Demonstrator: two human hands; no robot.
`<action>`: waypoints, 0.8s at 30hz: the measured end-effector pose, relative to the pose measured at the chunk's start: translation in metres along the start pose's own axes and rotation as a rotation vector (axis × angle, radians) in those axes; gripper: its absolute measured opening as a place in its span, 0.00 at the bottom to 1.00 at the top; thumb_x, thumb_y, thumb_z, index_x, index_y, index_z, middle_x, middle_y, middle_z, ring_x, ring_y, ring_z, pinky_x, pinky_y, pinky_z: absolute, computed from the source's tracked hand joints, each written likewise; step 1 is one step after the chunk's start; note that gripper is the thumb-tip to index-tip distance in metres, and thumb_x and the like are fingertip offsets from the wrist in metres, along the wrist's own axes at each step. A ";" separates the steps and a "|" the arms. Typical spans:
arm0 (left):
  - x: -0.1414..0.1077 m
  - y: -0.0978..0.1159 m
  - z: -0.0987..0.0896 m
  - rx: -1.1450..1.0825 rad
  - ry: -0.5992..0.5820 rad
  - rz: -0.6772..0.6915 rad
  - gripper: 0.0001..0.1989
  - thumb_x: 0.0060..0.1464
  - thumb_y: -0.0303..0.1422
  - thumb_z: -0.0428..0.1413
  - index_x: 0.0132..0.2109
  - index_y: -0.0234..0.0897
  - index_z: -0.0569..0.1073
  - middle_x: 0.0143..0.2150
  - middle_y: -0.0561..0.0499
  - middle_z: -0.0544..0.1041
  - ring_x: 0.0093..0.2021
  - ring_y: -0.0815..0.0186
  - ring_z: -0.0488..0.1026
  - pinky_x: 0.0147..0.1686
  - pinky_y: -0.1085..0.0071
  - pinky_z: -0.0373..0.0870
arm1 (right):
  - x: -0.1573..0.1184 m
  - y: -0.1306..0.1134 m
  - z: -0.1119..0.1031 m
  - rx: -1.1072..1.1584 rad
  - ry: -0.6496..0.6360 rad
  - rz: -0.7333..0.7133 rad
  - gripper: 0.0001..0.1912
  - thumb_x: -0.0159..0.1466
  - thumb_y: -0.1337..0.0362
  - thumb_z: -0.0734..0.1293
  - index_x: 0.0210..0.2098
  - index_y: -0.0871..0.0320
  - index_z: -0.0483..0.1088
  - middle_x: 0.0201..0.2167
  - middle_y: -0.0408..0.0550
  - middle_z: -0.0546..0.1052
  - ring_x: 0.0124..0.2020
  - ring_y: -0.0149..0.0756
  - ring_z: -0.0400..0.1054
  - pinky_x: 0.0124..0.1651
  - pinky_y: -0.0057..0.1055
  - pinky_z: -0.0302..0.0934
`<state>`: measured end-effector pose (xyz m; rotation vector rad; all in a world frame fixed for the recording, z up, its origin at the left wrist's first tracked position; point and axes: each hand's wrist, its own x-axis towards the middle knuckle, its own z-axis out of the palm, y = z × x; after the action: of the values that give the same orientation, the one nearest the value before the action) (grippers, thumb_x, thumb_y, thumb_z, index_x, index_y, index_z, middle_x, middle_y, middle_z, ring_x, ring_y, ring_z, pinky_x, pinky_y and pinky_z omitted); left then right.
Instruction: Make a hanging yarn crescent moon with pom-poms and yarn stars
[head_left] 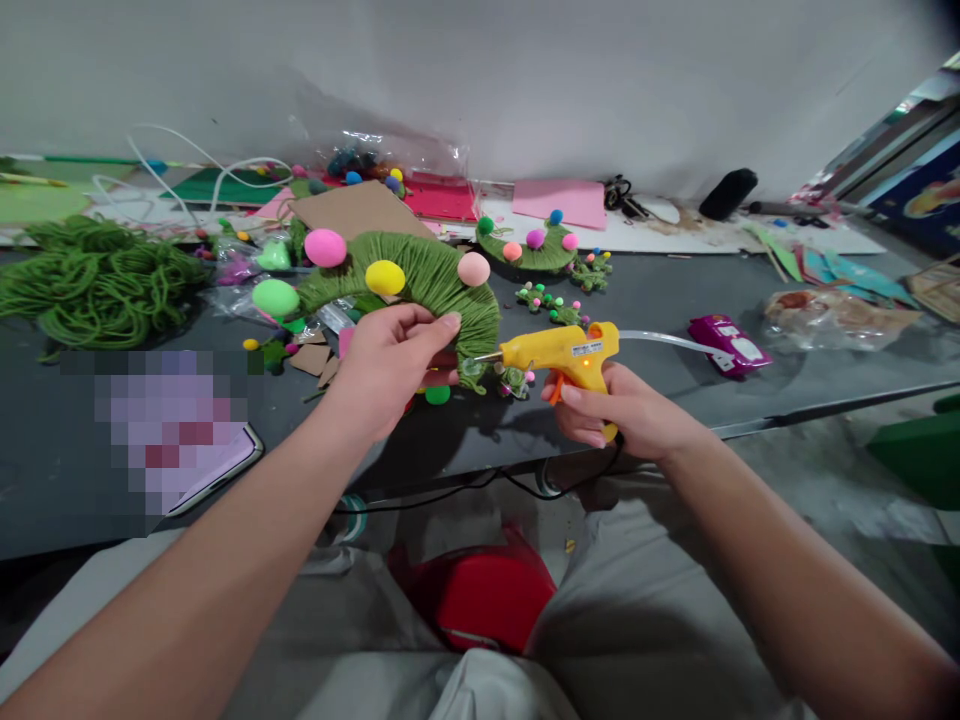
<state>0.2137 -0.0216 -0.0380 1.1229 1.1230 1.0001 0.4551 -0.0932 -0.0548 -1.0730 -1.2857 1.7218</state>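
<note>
Between the thumb and fingers of my left hand (394, 365) is a curved piece wrapped in green yarn (405, 255). Along its outer edge sit a pink ball (325, 247), a yellow ball (385, 278), a pale pink ball (473, 269) and a light green ball (275, 298). My right hand (600, 405) grips a yellow hot glue gun (559, 350), fingers around its handle by the orange trigger. A clear glue stick (660, 338) sticks out of its back. The nozzle meets the lower right end of the wrapped piece, where a shiny clear patch shows.
Green yarn (97, 280) is heaped at the left, with a phone (217, 470) in front. Another wrapped piece with pompoms (529, 248) lies behind the glue gun. A purple packet (729, 347) and a plastic bag (832, 318) lie rightward. A black cord (450, 492) hangs below the table edge.
</note>
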 end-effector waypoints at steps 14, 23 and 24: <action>-0.002 -0.003 0.001 0.023 -0.015 0.004 0.14 0.48 0.40 0.66 0.29 0.38 0.70 0.23 0.57 0.67 0.23 0.71 0.71 0.26 0.74 0.77 | 0.006 -0.005 0.009 0.057 0.121 0.141 0.19 0.59 0.54 0.76 0.34 0.60 0.66 0.16 0.31 0.55 0.16 0.21 0.48 0.19 0.23 0.45; -0.002 -0.005 0.004 0.038 -0.012 0.008 0.12 0.49 0.38 0.65 0.30 0.38 0.71 0.23 0.56 0.70 0.24 0.70 0.73 0.27 0.72 0.79 | 0.006 -0.006 0.009 0.030 0.165 0.163 0.19 0.57 0.55 0.77 0.33 0.59 0.67 0.16 0.31 0.56 0.15 0.21 0.48 0.18 0.23 0.46; -0.001 -0.005 0.003 0.037 -0.015 0.013 0.12 0.49 0.39 0.65 0.30 0.38 0.72 0.24 0.56 0.71 0.24 0.70 0.73 0.27 0.72 0.79 | 0.006 -0.006 0.008 0.028 0.163 0.163 0.19 0.57 0.55 0.77 0.33 0.59 0.67 0.16 0.31 0.56 0.16 0.21 0.48 0.18 0.23 0.46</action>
<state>0.2171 -0.0243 -0.0426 1.1669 1.1270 0.9830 0.4456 -0.0894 -0.0491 -1.3035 -1.0954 1.7249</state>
